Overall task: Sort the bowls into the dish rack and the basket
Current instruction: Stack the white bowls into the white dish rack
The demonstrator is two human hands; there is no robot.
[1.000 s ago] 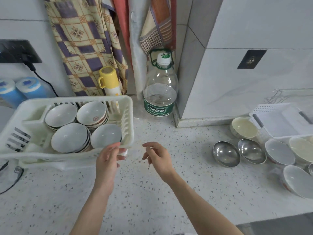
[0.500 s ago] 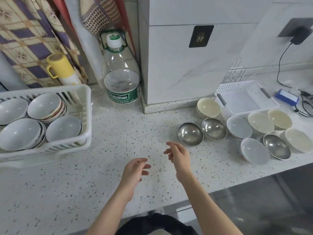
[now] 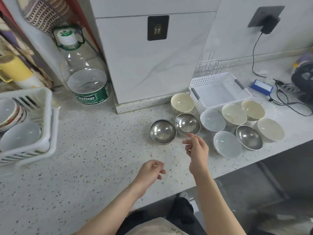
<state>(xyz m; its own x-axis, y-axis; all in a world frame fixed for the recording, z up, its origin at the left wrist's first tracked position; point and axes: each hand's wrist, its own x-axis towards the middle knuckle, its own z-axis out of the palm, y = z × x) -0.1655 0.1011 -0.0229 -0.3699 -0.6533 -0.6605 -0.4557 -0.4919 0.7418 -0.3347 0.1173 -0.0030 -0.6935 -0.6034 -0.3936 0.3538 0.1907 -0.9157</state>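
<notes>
Head view
Bench: speckled pale stone bench (image 3: 94, 160), white tiled wall behind, front edge running under the forearms.
Rack: white plastic rack (image 3: 49, 116) at left, white bowls stacked inside.
Basket: white perforated basket (image 3: 218, 92) at right, behind the loose bowls.
Bowls: three shiny steel bowls (image 3: 162, 131), white and cream ones clustered beside them.
Left grip: left hand (image 3: 149, 172) loosely curled, holding nothing, over bare bench.
Right grip: right hand (image 3: 198, 150) relaxed, released, fingertips at a steel bowl's rim.

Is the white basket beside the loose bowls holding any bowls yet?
No: the white basket shows only its bare floor, and the loose bowls sit on the counter in front of it.
</notes>
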